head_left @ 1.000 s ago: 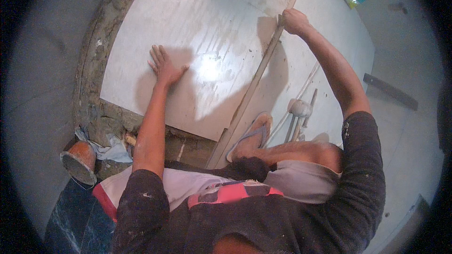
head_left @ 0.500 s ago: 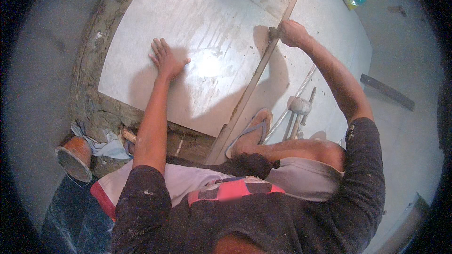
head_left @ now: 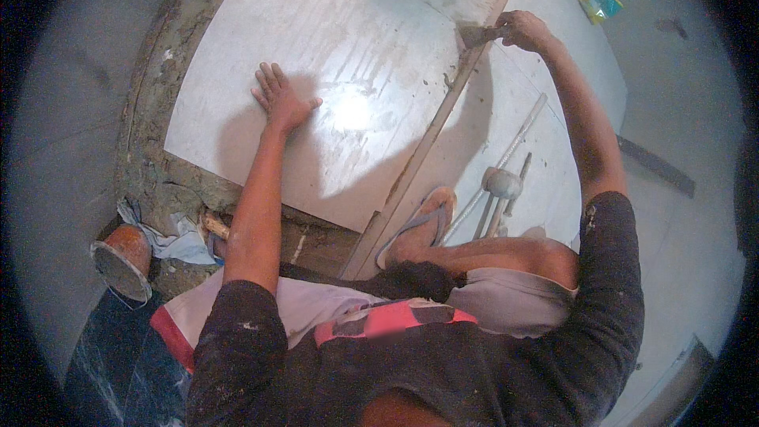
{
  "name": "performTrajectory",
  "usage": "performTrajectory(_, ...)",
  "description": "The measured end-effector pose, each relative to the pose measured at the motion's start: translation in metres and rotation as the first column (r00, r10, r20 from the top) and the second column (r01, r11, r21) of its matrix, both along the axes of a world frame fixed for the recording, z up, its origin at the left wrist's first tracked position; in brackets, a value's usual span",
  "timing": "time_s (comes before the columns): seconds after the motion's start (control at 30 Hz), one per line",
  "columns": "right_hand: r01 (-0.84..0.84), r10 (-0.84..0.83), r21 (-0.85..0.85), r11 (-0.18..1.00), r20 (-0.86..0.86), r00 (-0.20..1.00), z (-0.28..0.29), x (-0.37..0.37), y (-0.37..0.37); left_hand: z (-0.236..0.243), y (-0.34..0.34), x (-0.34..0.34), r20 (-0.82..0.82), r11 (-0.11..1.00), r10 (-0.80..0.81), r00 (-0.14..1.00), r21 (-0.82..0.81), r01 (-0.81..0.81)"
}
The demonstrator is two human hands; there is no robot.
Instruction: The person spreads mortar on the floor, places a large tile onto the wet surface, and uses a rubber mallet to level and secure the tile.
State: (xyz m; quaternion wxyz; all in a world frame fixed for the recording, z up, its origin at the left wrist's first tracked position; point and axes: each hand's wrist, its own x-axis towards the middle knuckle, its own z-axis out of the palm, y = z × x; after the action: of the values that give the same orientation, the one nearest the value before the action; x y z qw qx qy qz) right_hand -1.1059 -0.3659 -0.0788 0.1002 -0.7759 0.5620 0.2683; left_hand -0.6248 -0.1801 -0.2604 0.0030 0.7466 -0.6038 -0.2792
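Across the middle lies a large pale tile [head_left: 229,111], wet and smeared with grey streaks. My left hand [head_left: 283,101] rests flat on it, fingers spread. My right hand [head_left: 526,32] grips a scraper [head_left: 477,35] by its handle; the blade is flared and dirty. That blade is at the tile's right edge, over a long narrow strip [head_left: 427,134] running between this tile and the tiles to its right. Small dark crumbs are scattered near the strip. Whether the blade touches the surface I cannot tell.
A rubber mallet [head_left: 501,183] and a pale rod [head_left: 514,141] lie right of my sandalled foot [head_left: 423,229]. Rough mortar [head_left: 146,111] borders the tile's left. An orange-brown bucket [head_left: 126,253] lies tipped beside a rag [head_left: 178,239]. Farther right are a packet [head_left: 599,1] and a dark bar [head_left: 656,166].
My right hand has moved farther away and slightly right along the strip, bringing the scraper's blade into clearer sight. My left hand stays in place on the tile.
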Motion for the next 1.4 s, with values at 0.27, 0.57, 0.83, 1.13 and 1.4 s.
performTrajectory(0.27, -0.14, 0.131, -0.072, 0.988, -0.119, 0.984, -0.026, -0.014, -0.032, -0.009, 0.005, 0.006, 0.02, 0.996, -0.045, 0.999, -0.074, 0.046)
performTrajectory(0.57, -0.394, 0.393, 0.017, 0.919, 0.026, 0.919, -0.064, 0.001, -0.038, -0.007, 0.006, 0.005, 0.022, 0.996, -0.055, 0.998, -0.073, 0.056)
performTrajectory(0.83, -0.402, 0.385, 0.225, 0.887, 0.118, 0.915, -0.069, 0.041, 0.005, -0.006, 0.007, 0.009, 0.001, 0.997, -0.042, 0.999, -0.058, 0.042)
performTrajectory(1.13, -0.379, 0.348, 0.255, 0.89, 0.156, 0.924, -0.079, 0.068, 0.06, -0.005, 0.001, 0.004, 0.012, 0.999, -0.029, 0.999, -0.017, 0.03)
performTrajectory(1.4, -0.342, 0.282, 0.347, 0.873, 0.214, 0.935, -0.079, 0.083, 0.084, -0.01, 0.0, 0.006, 0.023, 1.0, -0.018, 1.0, -0.016, 0.018)
